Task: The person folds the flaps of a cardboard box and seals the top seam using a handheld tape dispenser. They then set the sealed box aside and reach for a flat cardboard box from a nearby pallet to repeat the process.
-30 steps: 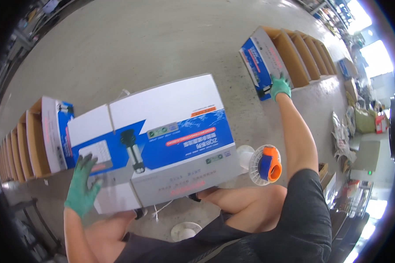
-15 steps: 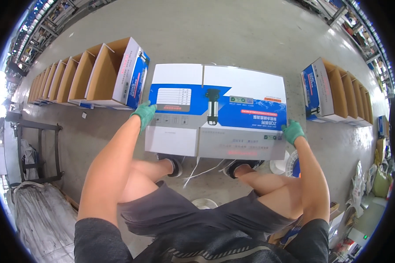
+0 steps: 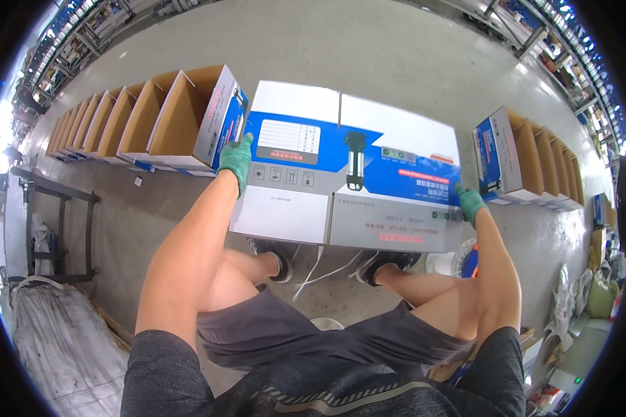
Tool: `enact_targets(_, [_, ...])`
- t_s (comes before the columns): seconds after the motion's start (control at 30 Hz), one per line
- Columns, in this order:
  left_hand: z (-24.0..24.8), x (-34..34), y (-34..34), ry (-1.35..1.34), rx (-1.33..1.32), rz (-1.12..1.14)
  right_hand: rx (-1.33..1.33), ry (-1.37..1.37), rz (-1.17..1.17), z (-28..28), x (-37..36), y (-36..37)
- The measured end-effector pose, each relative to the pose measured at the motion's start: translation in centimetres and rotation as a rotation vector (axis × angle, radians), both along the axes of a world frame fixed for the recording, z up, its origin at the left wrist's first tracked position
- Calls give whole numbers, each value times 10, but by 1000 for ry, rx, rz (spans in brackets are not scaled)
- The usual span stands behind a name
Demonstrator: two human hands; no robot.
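Note:
A flat, unfolded cardboard box [image 3: 295,212], printed white, blue and grey with a picture of a pump on it, spans the space above my shoes. My left hand [image 3: 236,161], in a green glove, is closed on its left edge. On the right edge my right hand [image 3: 470,201], gloved the same way, grips the cardboard. The fingers of both hands are partly hidden behind the sheet. It tilts slightly, its left side farther from me than its right.
A row of open cardboard boxes [image 3: 177,111] stands on the floor to the left, another row [image 3: 528,149] to the right. White string [image 3: 318,267] lies between my feet. A dark metal frame [image 3: 62,229] and a grey woven sack [image 3: 55,340] are at the left.
The left side of the flat box has risen away from me, so the sheet now slants. My left hand has moved up with it. My right hand has shifted slightly right.

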State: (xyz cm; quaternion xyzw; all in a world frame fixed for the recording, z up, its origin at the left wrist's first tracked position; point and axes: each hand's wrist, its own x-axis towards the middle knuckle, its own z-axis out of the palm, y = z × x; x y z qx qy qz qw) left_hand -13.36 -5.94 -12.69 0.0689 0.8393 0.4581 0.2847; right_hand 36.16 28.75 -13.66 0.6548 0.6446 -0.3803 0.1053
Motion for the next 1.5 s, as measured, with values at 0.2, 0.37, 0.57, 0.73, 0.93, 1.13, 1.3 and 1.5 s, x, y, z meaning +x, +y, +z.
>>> enact_targets(0.2, [80, -15, -10, 541, 361, 137, 119, 785, -241, 86, -26, -32])
enact_targets(0.37, [110, -14, -3, 498, 856, 260, 147, 1487, -166, 96, 37, 19])
enact_targets(0.57, [173, 18, -17, 425, 820, 306, 896, 956, 457, 286, -16, -78])
enact_targets(0.73, [170, 11, -32, 424, 793, 274, 285, 176, 767, 328, -70, -98])
enact_targets(0.93, [187, 31, -32, 286, 890, 224, 219, -53, 1022, 317, -69, -46])
enact_targets(1.13, [180, 22, -40, 279, 972, 198, 353, -36, 1238, 328, -99, -49])
enact_targets(1.3, [189, 9, -9, 11, 1148, -29, 524, -147, 855, 353, -118, -78])
enact_targets(1.5, [161, 34, 46, 166, 783, -368, 573, -568, 1327, 312, -115, -68])
